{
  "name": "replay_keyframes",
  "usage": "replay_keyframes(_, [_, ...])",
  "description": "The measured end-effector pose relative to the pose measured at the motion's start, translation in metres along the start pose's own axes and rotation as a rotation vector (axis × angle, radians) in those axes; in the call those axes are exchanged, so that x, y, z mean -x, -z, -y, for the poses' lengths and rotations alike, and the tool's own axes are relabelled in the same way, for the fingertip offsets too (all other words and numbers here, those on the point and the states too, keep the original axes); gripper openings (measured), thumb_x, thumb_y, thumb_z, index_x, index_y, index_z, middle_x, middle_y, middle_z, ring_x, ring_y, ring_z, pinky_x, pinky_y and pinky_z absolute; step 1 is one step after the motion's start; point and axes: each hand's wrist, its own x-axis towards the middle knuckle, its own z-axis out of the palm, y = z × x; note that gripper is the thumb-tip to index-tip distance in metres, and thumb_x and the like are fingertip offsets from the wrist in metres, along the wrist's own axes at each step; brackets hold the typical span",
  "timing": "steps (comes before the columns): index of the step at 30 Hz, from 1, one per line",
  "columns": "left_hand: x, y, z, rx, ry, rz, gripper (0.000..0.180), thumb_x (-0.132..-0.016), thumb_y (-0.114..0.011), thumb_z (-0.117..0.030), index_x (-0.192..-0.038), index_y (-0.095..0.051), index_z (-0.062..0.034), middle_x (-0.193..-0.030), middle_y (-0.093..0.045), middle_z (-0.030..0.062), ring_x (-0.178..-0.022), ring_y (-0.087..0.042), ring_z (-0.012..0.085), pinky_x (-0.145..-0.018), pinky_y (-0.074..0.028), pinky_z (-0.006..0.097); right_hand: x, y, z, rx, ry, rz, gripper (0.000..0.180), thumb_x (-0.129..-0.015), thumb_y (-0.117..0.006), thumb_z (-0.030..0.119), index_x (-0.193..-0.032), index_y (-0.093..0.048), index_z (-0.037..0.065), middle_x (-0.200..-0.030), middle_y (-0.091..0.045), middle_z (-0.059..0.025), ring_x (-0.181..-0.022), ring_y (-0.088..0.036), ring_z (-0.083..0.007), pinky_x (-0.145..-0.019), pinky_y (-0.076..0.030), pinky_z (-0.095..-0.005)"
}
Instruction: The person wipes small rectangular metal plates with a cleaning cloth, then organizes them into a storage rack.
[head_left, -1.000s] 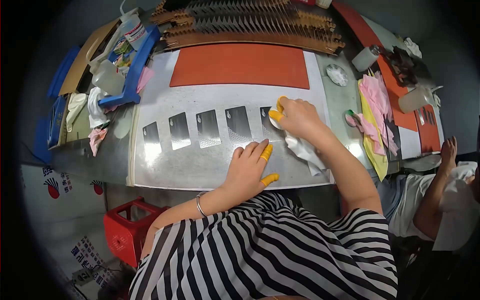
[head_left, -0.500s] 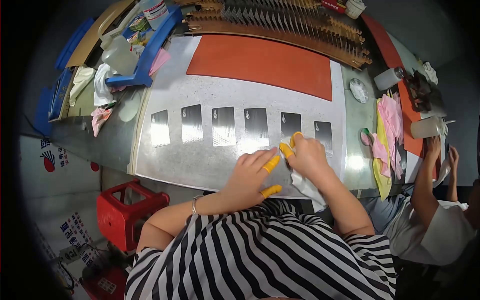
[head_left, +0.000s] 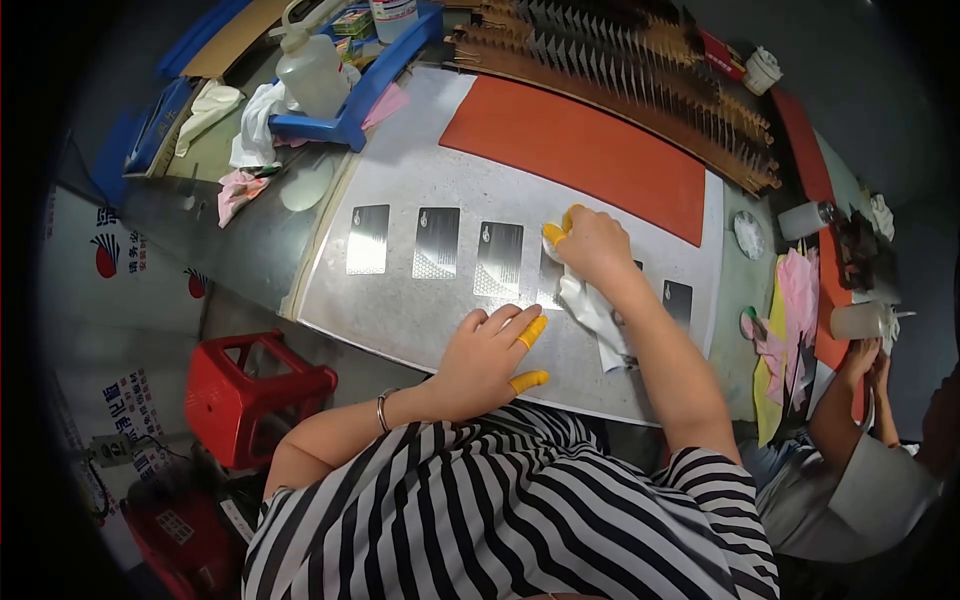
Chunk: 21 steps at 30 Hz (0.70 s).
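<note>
A row of several dark, printed thin cards, such as the far-left card (head_left: 368,240) and the far-right card (head_left: 678,300), lies on a grey mat (head_left: 400,310). With finger and thumb pinched, my right hand (head_left: 595,245) grips a white cloth (head_left: 595,310) over the fourth card (head_left: 549,285), hiding its upper part. The cloth's loose end trails toward me across the mat. Near the mat's front edge is my left hand (head_left: 480,358), fingers spread and holding nothing, below the third card (head_left: 499,259). Yellow finger cots cover thumb and forefinger on both hands.
Beyond the cards lies an orange-red sheet (head_left: 580,150), with a rack (head_left: 610,80) of upright thin plates behind it. A blue tray (head_left: 345,130) and a squeeze bottle (head_left: 312,75) stand at left. Pink cloth (head_left: 797,290) and a co-worker's arm (head_left: 840,400) are at right; a red stool (head_left: 250,395) stands lower left.
My right hand has gone from the fifth card to the fourth, taking the white cloth along. My left hand stays open near the front edge. The whole view has turned somewhat.
</note>
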Motion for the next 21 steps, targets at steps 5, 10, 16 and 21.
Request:
replay_keyframes(5, [0.003, 0.001, 0.003, 0.062, -0.022, -0.003, 0.048, -0.073, -0.065, -0.033, -0.100, -0.057, 0.0050, -0.125, -0.047, 0.0122, -0.108, -0.045, 0.0246, -0.084, -0.036, 0.037, 0.031, -0.007, 0.011, 0.009, -0.054, 0.085, 0.027, -0.076, -0.058, 0.021, -0.080, -0.056, -0.005, -0.069, -0.061, -0.0246, -0.067, -0.062, -0.0383, -0.061, -0.049, -0.0460])
replay_keyframes(10, [0.013, 0.009, 0.022, 0.162, -0.006, -0.007, 0.050, -0.073, -0.067, -0.028, -0.111, -0.052, 0.0018, -0.125, -0.047, 0.0116, -0.110, -0.045, 0.0263, -0.087, -0.035, 0.038, 0.069, -0.003, 0.023, 0.002, -0.035, 0.184, 0.026, -0.075, -0.059, 0.021, -0.083, -0.056, -0.004, -0.067, -0.061, -0.0239, -0.066, -0.062, -0.0380, -0.062, -0.049, -0.0461])
replay_keyframes(16, [0.030, 0.026, 0.046, 0.086, 0.070, -0.071, 0.051, -0.073, -0.068, -0.025, -0.114, -0.051, 0.0010, -0.123, -0.048, 0.0115, -0.110, -0.045, 0.0272, -0.087, -0.035, 0.039, 0.066, 0.020, 0.033, 0.033, 0.122, 0.333, 0.023, -0.075, -0.059, 0.020, -0.084, -0.057, -0.001, -0.069, -0.061, -0.0231, -0.067, -0.060, -0.0401, -0.064, -0.047, -0.0458])
replay_keyframes(21, [0.032, 0.025, 0.041, -0.028, 0.041, -0.047, 0.051, -0.073, -0.067, -0.030, -0.110, -0.053, 0.0023, -0.122, -0.049, 0.0117, -0.109, -0.045, 0.0250, -0.084, -0.035, 0.037, -0.013, 0.006, 0.061, -0.054, 0.113, 0.100, 0.023, -0.077, -0.056, 0.018, -0.086, -0.056, -0.003, -0.078, -0.061, -0.0258, -0.075, -0.060, -0.0402, -0.069, -0.046, -0.0457])
